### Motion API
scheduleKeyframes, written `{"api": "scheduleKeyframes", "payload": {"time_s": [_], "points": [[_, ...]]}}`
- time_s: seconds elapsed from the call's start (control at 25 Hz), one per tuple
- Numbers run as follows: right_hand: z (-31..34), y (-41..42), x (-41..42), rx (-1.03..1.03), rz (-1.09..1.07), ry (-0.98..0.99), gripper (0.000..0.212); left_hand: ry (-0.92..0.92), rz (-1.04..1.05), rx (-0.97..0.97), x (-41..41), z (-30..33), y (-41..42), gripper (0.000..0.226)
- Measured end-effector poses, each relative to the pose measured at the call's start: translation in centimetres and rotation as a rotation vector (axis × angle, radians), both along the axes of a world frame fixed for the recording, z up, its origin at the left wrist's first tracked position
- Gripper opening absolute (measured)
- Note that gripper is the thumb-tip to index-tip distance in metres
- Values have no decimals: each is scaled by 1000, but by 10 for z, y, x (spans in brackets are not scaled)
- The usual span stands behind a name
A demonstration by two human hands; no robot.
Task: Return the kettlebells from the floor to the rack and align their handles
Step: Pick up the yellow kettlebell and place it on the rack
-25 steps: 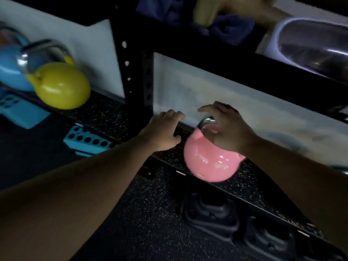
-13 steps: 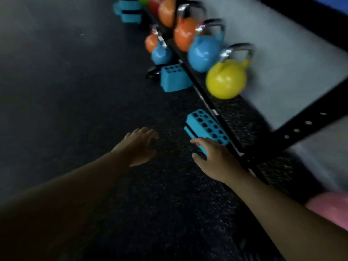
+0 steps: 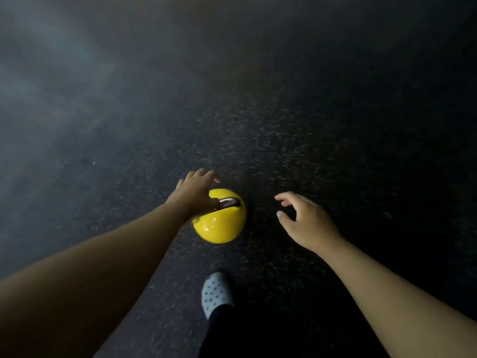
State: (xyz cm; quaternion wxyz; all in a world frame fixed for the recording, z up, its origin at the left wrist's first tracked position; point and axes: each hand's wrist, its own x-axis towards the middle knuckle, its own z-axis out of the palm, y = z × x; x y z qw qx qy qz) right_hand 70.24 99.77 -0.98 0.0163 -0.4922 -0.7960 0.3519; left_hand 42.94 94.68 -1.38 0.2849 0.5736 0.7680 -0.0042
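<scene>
Yellow kettlebell point(image 3: 219, 223): sitting on the dark speckled floor point(image 3: 309, 125).
Left hand point(image 3: 192, 193): reaching over the metal handle point(image 3: 228, 202), fingers spread, not gripping.
Right hand point(image 3: 307, 223): hovering beside, fingers apart, holding nothing.
Socked foot point(image 3: 215, 293): standing just behind.

1. The left hand point(image 3: 192, 193) covers the near end of the steel handle point(image 3: 230, 202), so whether its thumb touches the metal cannot be told.
2. The left side of the yellow kettlebell point(image 3: 219, 223) lies behind the left wrist.
3. Both forearms run out past the lower edge.
4. The dotted sock point(image 3: 215, 293) shows only a toe; the dark trouser leg point(image 3: 227, 332) is cut off below.
5. The far floor point(image 3: 129, 86) is dim and smeared; its speckle dissolves there.
</scene>
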Motion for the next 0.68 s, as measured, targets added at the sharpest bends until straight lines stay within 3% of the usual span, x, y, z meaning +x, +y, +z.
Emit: {"api": "scheduleKeyframes", "payload": {"time_s": [0.2, 0.4, 0.56, 0.68], "points": [[-73, 5, -128, -26, 211, -41, 35, -18, 147, -100, -83, -67, -34, 63], [-142, 3, -169, -25, 367, -244, 50, -105, 72, -194, -88, -128, -46, 71], [-175, 11, -168, -85, 330, -214, 18, -171, 48, -274, -77, -161, -40, 34], [-174, 20, -165, -139, 381, -208, 27, -169, -38, -293, -69, -163, -34, 17]]}}
